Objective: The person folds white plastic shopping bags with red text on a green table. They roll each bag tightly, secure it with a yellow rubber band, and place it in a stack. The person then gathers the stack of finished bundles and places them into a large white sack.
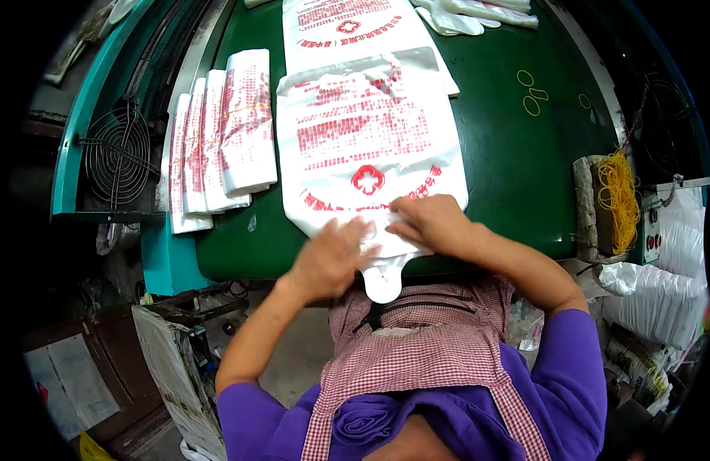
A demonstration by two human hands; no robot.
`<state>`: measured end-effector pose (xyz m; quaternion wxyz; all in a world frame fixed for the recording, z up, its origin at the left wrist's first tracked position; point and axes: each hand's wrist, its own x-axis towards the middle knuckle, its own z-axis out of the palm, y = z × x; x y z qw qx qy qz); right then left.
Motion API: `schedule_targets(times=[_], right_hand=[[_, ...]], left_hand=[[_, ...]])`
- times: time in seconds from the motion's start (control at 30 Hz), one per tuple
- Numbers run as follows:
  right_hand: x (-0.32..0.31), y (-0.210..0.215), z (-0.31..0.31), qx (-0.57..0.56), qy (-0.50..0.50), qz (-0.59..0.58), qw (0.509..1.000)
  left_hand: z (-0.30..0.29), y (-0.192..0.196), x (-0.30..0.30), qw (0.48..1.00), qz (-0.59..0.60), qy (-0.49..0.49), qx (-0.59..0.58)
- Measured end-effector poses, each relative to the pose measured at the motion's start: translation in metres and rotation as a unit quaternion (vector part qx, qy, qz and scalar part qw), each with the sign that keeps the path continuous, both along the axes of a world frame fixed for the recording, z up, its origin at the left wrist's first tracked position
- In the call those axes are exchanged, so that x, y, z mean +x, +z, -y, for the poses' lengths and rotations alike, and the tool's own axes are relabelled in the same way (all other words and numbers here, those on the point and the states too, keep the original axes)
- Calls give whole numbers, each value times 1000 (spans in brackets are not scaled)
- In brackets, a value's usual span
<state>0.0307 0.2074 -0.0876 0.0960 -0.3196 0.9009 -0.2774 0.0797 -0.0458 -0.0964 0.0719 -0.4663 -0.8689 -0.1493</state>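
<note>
We are working at the near edge of the green tabletop [508,165], with the printed white bag stack [374,138] lying flat at twelve o'clock, its tab hanging over toward six. Our blurred left hand [333,257] and right hand [430,223] are touching its near end; whether either grip is pinching the plastic, we cannot tell. At ten o'clock, banded bundles [247,142] are looking finished to us. This stack is remaining unbanded, another stack [347,34] is lying beyond it, and loose rubber bands [531,96] are waiting at one o'clock.
</note>
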Motion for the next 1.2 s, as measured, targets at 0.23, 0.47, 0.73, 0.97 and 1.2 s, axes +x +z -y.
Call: schedule_targets(times=[0.23,0.47,0.73,0.97,1.2], right_hand=[[-30,2,-21,33,-43,-107,993],[-15,7,-5,17,37,-153,987],[36,16,-21,-198,27,-77,977],[20,-10,-48,-693,-144,500,499],[6,-3,-58,-296,37,163,940]], left_hand=[[-29,3,-23,986,17,95,137],[-25,17,-96,955,99,272,57],[-29,25,-42,989,30,144,-9],[-3,34,-68,960,250,120,37],[16,50,-36,950,297,49,-78]])
